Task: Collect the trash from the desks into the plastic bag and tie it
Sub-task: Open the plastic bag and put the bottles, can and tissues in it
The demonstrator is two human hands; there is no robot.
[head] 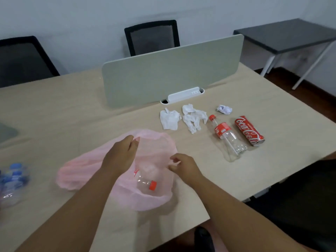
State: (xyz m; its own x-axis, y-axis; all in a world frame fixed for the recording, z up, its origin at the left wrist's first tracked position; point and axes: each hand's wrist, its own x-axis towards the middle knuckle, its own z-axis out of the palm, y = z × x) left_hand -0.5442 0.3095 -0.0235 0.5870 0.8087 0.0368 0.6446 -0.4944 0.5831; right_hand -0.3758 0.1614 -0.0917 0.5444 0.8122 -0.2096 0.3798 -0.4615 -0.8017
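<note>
A pink plastic bag point(87, 168) lies on the desk point(54, 113) with its mouth spread toward me. My left hand point(121, 155) pinches the far rim of the mouth. My right hand point(183, 165) pinches the rim on the right side. Inside the bag lies a clear bottle with an orange-red cap point(145, 182). To the right on the desk lie two crumpled white tissues point(170, 120) point(194, 118), a small paper ball point(224, 109), an empty Coca-Cola bottle point(225, 137) and a red Coca-Cola can point(249, 130).
A grey-green divider panel point(169, 70) stands across the desk behind the trash, with a white socket strip point(183, 95) at its foot. Blue-capped water bottles point(12, 180) sit blurred at the left edge. Black chairs point(152, 36) stand beyond; a dark side table point(291, 35) stands far right.
</note>
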